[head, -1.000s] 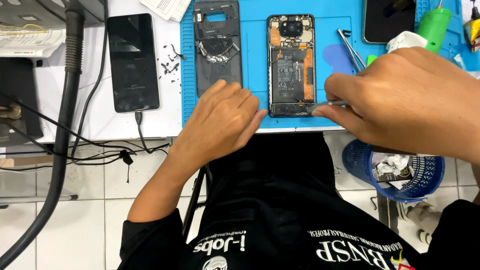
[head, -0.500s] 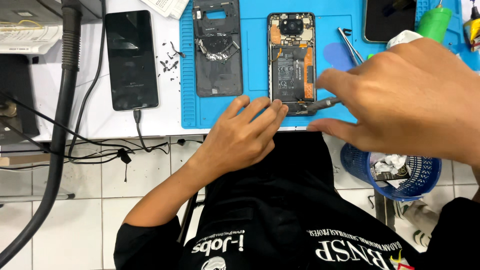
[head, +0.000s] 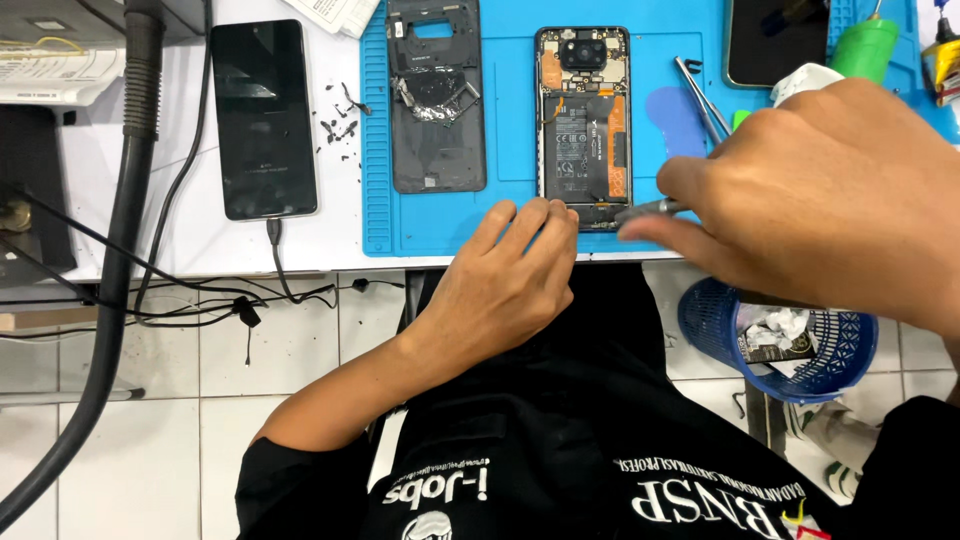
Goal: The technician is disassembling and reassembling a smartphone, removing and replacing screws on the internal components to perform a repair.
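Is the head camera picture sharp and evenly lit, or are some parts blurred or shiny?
Head view: light is bright and even, with only soft shadows. The opened phone on the blue mat is sharp. The right hand, closest to the camera, looks large and slightly soft. The black phone screen shows faint reflection.

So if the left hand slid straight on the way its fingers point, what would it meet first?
Probably the opened phone: the left hand has its fingers already at that phone's bottom edge, on the blue mat.
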